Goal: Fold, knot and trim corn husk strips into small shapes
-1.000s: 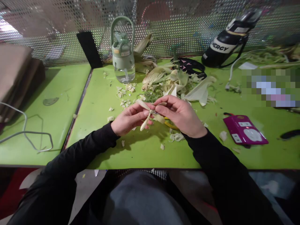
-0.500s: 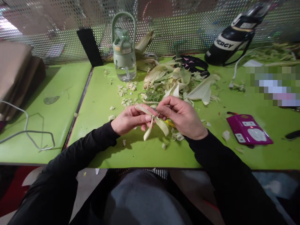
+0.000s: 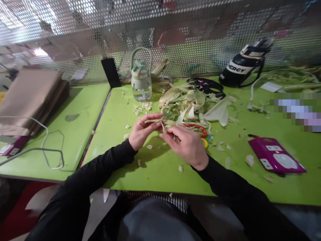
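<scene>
A small piece made of pale corn husk strips (image 3: 168, 122) is held over the green table, its strips fanning out from a gathered middle. My left hand (image 3: 142, 132) pinches it between thumb and fingers from the left. My right hand (image 3: 188, 144) has thumb and fingers closed on the lower strip at the piece's right side; its fingertips partly hide that strip. Scissors with a red and yellow handle (image 3: 204, 131) lie beside and partly behind my right hand. A heap of corn husks (image 3: 190, 103) lies just beyond both hands, with green shreds at its near edge.
Husk scraps (image 3: 149, 147) dot the green table (image 3: 150, 177). Behind stand a light green water bottle (image 3: 141, 80), a phone-like black slab (image 3: 111, 72) and a black bottle (image 3: 235, 72). A purple power socket (image 3: 276, 154) is at right, brown paper (image 3: 32, 97) at left.
My right hand has moved down from the top of the husk piece to its lower strip. The red scissor handle has come into sight. The view has tilted up.
</scene>
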Available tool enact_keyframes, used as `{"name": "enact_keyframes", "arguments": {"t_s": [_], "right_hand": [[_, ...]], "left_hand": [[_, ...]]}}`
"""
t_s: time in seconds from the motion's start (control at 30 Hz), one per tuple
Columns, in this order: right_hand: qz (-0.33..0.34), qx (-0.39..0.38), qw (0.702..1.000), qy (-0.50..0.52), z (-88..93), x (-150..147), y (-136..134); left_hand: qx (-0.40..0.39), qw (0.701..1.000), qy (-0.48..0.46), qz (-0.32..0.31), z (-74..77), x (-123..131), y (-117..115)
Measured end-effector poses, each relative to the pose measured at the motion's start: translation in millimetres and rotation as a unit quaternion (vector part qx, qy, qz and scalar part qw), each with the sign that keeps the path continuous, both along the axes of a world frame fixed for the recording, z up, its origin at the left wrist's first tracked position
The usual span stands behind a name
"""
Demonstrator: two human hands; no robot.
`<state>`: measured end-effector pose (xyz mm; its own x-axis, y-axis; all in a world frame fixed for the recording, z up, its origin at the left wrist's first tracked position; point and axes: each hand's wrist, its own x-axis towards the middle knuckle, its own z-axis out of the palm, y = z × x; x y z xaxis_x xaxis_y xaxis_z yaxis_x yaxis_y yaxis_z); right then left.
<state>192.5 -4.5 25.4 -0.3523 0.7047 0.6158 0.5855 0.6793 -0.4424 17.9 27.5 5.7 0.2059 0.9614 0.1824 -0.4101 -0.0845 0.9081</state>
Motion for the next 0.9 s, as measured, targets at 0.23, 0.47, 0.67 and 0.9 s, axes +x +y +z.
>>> {"name": "enact_keyframes", "arguments": {"t_s": [0.23, 0.47, 0.67, 0.9], "right_hand": [[0.046, -0.035, 0.998, -0.023, -2.7, -9.1, -7.9], [0.058, 0.038, 0.995, -0.07, -13.7, -14.8, -11.7], [-0.015, 0.031, 0.999, 0.034, -8.9, -3.6, -1.3], [-0.026, -0.061, 0.998, 0.019, -3.7, 2.0, 8.9]], "left_hand": [[0.046, 0.994, 0.092, 0.025, -1.6, 2.7, -10.8], [0.046, 0.995, 0.084, 0.013, -4.2, 5.7, -16.1], [-0.061, 0.995, -0.02, -0.076, -3.6, 2.6, -0.6], [-0.1, 0.985, -0.062, -0.124, -5.5, -4.2, 3.4]]}}
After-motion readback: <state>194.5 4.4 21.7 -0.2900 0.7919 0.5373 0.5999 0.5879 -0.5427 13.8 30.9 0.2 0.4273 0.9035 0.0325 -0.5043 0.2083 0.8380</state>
